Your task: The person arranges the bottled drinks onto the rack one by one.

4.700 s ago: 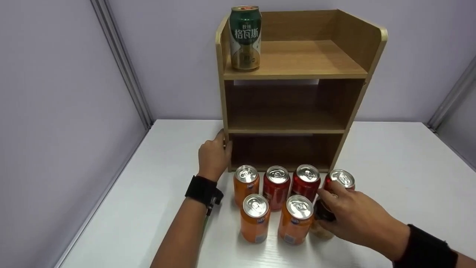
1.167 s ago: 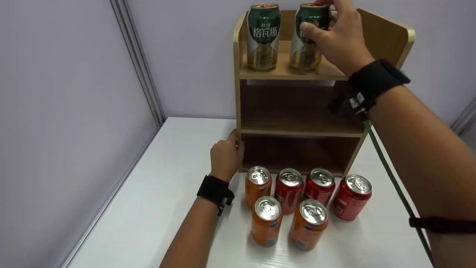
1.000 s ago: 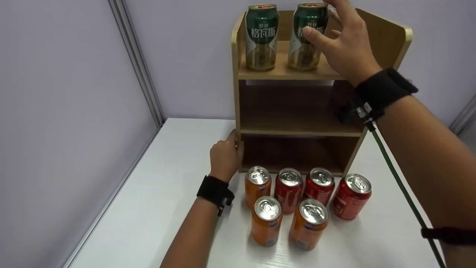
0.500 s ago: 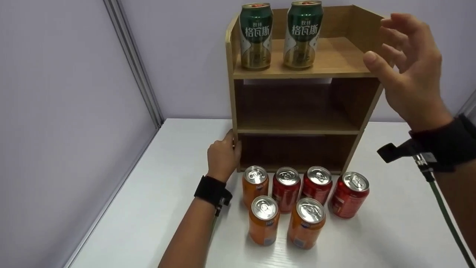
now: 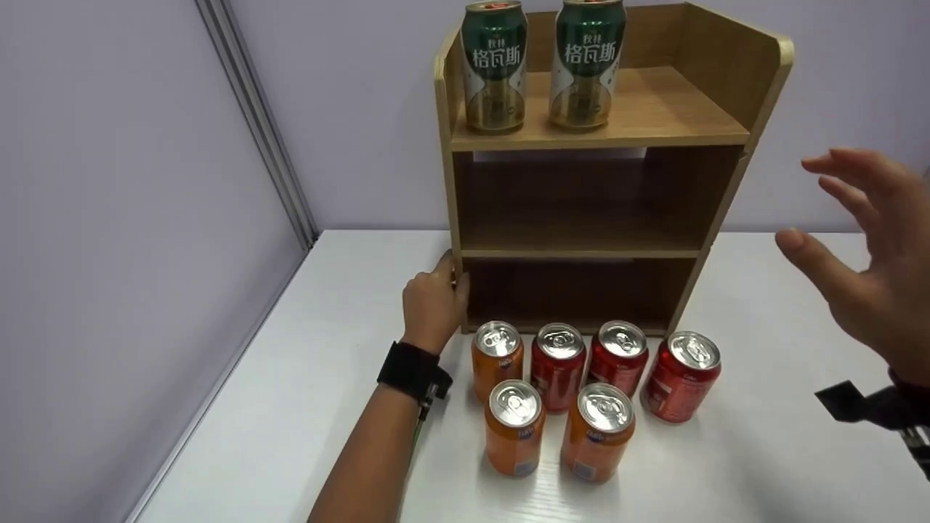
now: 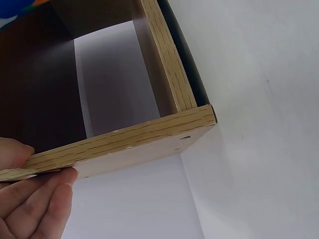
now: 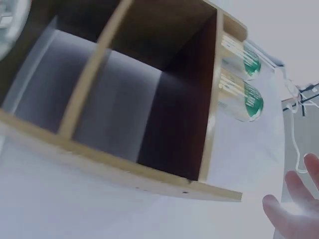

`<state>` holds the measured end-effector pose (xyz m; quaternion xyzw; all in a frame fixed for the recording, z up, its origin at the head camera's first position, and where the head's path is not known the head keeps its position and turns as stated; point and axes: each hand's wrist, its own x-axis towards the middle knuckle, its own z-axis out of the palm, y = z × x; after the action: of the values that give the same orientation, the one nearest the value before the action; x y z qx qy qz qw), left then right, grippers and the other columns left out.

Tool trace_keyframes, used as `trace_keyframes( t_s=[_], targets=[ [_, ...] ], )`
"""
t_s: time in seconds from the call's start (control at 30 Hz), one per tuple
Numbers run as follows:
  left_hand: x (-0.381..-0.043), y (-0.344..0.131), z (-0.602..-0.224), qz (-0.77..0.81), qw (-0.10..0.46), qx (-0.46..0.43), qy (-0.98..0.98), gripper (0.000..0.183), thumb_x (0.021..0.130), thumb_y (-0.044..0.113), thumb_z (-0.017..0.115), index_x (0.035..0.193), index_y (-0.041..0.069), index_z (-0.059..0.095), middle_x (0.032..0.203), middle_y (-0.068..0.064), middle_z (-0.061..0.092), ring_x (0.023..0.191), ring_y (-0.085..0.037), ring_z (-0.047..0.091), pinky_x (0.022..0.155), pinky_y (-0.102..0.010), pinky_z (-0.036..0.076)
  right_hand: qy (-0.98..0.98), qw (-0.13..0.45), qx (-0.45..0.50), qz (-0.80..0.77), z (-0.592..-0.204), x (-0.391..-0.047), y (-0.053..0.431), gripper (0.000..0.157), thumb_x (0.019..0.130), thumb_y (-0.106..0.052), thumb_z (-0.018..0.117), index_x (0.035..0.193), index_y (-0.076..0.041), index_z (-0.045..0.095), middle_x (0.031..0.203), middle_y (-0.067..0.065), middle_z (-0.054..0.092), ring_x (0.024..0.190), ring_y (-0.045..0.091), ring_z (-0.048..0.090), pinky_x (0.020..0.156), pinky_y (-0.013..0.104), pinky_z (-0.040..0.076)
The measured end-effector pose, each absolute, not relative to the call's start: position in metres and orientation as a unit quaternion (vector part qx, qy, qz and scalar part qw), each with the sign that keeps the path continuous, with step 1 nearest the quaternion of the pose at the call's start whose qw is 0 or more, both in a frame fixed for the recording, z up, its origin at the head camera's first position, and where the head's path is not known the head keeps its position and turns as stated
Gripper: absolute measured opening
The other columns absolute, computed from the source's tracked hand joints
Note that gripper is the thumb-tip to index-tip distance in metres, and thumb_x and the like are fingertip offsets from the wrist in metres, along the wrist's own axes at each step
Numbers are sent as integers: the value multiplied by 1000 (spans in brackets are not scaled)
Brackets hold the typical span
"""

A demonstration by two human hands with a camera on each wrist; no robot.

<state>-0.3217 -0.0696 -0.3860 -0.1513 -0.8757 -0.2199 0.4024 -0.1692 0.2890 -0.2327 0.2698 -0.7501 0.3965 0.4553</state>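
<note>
A wooden shelf unit [image 5: 581, 254] with three levels stands on the table. My left hand [image 5: 434, 305] grips its left side panel low down, thumb inside and fingers outside, as the left wrist view shows. Two green and gold drink cans, a left one [image 5: 495, 73] and a right one [image 5: 587, 69], stand upright side by side on the top level. My right hand [image 5: 883, 269] hangs in the air right of the shelf, fingers spread and holding nothing. Orange soda cans [image 5: 514, 436] and red soda cans [image 5: 681, 385] stand upright before the shelf.
The white table [image 5: 327, 327] runs back to a pale wall [image 5: 378, 116]. At the left a side panel [image 5: 123, 218] meets it at a metal corner post [image 5: 254, 116]. Three orange cans and three red cans sit close together at the shelf's foot.
My right hand placed the second green and gold can on the top level beside the first. It let go and moved right and down. My left hand kept its grip on the shelf.
</note>
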Motion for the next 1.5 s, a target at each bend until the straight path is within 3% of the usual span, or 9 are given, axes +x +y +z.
trace_keyframes(
  t_s=[0.17, 0.3, 0.4, 0.5, 0.63, 0.87, 1.1, 1.3, 1.5],
  targets=[
    [-322, -69, -383, -224, 400, -153, -875, 13, 88, 15, 68, 95, 4, 66, 68, -11, 68, 56, -26, 66, 48, -40, 50, -803, 436, 286, 288, -260, -158, 297, 69, 87, -41, 71, 129, 10, 53, 124, 19, 61, 123, 10, 50, 105, 25, 33],
    [-322, -69, -383, -229, 395, -151, -877, 14, 88, 14, 68, 96, 4, 67, 70, -12, 69, 58, -26, 67, 50, -40, 50, -857, 364, 282, 229, -289, -157, 305, 69, 77, -28, 83, 134, -2, 54, 128, 14, 59, 124, 8, 47, 101, 16, 30],
    [-322, -69, -385, -232, 394, -151, -876, 15, 88, 14, 68, 98, 3, 67, 71, -12, 70, 59, -27, 67, 50, -41, 51, -890, 307, 259, 214, -309, -156, 307, 81, 69, -16, 88, 140, -9, 50, 134, 6, 54, 126, 14, 46, 100, 11, 26],
    [-322, -70, -387, -231, 396, -152, -876, 16, 87, 14, 68, 99, 3, 67, 71, -12, 70, 58, -27, 67, 50, -41, 50, -918, 254, 226, 205, -326, -156, 306, 86, 70, -29, 88, 143, -14, 46, 138, 4, 48, 124, 25, 47, 101, 32, 38],
    [-323, -71, -388, -227, 396, -151, -877, 17, 87, 14, 69, 99, 2, 67, 70, -12, 69, 57, -28, 66, 49, -41, 50, -945, 188, 196, 181, -342, -159, 302, 91, 73, -50, 82, 145, -12, 41, 140, 8, 42, 117, 38, 52, 81, 61, 45],
    [-322, -72, -390, -227, 382, -148, -884, 17, 89, 15, 67, 100, 2, 68, 69, -11, 69, 56, -23, 66, 48, -37, 50, -963, 129, 179, 153, -361, -165, 297, 90, 73, -67, 71, 139, -11, 49, 130, 8, 47, 105, 36, 59, 74, 54, 50],
    [-323, -71, -390, -227, 394, -151, -878, 17, 88, 15, 68, 98, 1, 68, 69, -12, 69, 56, -25, 66, 48, -38, 50, -965, 146, 178, 129, -368, -170, 294, 82, 71, -50, 83, 133, -9, 48, 116, 10, 54, 96, 32, 61, 69, 51, 51],
    [-322, -72, -391, -228, 402, -152, -874, 20, 87, 14, 70, 101, 1, 68, 68, -13, 68, 56, -27, 66, 47, -40, 50, -966, 143, 167, 138, -370, -177, 288, 70, 70, -35, 85, 124, -8, 49, 102, 9, 55, 79, 29, 63, 62, 45, 52],
    [-322, -72, -391, -228, 401, -151, -874, 16, 86, 14, 69, 97, 2, 67, 66, -12, 67, 54, -28, 65, 47, -41, 49, -963, 134, 158, 173, -367, -178, 289, 64, 70, -29, 86, 121, -12, 52, 102, 9, 56, 78, 33, 65, 62, 47, 53]
  ],
)
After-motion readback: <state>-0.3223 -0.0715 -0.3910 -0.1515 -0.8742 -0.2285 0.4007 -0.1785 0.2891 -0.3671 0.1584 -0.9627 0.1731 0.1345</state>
